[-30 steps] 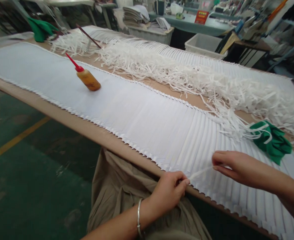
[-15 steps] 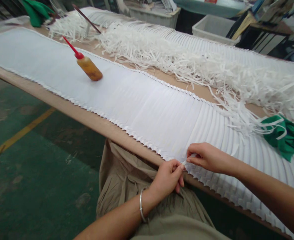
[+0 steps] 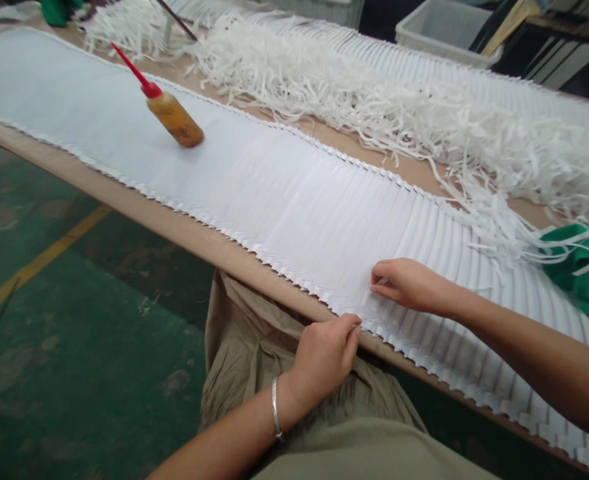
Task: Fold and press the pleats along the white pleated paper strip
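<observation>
A long white sheet (image 3: pixel 254 180) lies along the table, with narrow ribs across its right part and a notched, folded near edge. My left hand (image 3: pixel 327 350) is closed at that edge, thumb and finger pinching a white strip end there. Just above and to the right, my right hand (image 3: pixel 407 285) is closed over the ribbed surface. Its fingertips are pinched together on what looks like a thin white strip, hard to make out against the sheet. A bottle of amber liquid with a red nozzle (image 3: pixel 174 119) rests on the sheet, farther left.
Behind the sheet lies a long heap of loose white strips (image 3: pixel 374 107). A green cloth (image 3: pixel 581 270) is at the right. Another ribbed white piece (image 3: pixel 454 67) and a pale plastic bin (image 3: pixel 444 33) are farther back. The brown table edge (image 3: pixel 174 223) runs in front.
My hands have come apart: the right has lifted slightly up and away from the edge, while the left stays there, turned more knuckles-up. The view has tilted down a little.
</observation>
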### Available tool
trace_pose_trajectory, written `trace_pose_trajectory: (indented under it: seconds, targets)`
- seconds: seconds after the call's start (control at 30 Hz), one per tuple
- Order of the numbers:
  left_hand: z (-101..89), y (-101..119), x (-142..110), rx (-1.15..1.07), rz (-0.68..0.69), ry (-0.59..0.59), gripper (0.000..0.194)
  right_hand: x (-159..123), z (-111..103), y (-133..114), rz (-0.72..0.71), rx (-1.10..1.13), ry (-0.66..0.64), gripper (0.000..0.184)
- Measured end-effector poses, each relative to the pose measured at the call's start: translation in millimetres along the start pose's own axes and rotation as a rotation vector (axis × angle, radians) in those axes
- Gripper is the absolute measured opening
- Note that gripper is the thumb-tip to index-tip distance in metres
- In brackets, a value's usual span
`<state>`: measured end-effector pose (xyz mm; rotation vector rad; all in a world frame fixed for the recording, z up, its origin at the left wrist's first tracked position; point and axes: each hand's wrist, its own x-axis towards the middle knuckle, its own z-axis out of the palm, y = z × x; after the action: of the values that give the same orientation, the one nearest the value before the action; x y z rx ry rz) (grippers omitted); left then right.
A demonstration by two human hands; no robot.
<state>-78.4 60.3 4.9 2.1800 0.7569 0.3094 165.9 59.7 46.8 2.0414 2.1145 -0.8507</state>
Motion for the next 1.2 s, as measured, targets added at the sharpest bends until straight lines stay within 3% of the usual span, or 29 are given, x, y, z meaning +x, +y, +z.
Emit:
trace_pose_trajectory:
  seconds: [0.2,0.4,0.6,0.87,1.2]
  targets:
    - [0.9,-4,5,0.386,0.168,-0.058,0.038,3,-1,3,0.000,-0.023,-0.009,0.016]
    - [1.8,-1,13,0.556,0.152,-0.155,0.049,3,0,-1,0.004,-0.049,-0.014,0.016]
    - [3.5,0,17,0.591,0.131,-0.189,0.045,4,-12,11,0.005,-0.012,-0.014,0.017]
    - [5.3,-1,17,0.565,0.114,-0.166,0.046,16,-75,75,0.138,-0.040,0.085,0.014]
    - [6.6,-2,17,0.577,0.155,-0.119,0.048,37,-66,84,0.171,-0.011,0.103,0.012]
